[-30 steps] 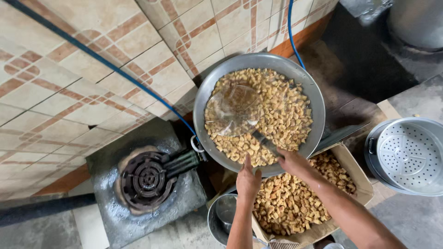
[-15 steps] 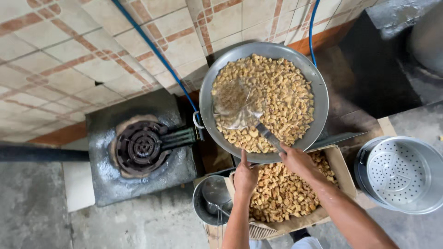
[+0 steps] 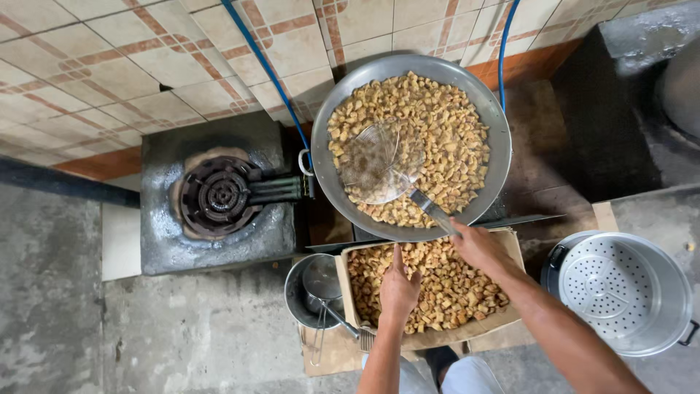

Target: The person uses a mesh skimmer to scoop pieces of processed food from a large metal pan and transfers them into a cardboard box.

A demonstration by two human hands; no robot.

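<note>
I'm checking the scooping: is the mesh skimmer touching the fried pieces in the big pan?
Touching. The head view shows the skimmer lying flat on the fried pieces in the pan, its handle in the right hand.

head view | looks straight down | mid-height above wok [image 3: 408,73]

Gas burner [image 3: 219,195], black ring, sits in a grey concrete block [image 3: 164,252] against the tiled wall [image 3: 109,66]. Two blue hoses [image 3: 264,66] run down the tiles. Perforated steamer tray in a metal pot [image 3: 625,292] stands on the concrete floor [image 3: 182,335] at the right edge. Small metal pot [image 3: 310,295] with a ladle [image 3: 324,281] inside, on flat cardboard [image 3: 335,350], near the bottom edge. Dark concrete stand [image 3: 620,109] in the upper right corner.
</note>
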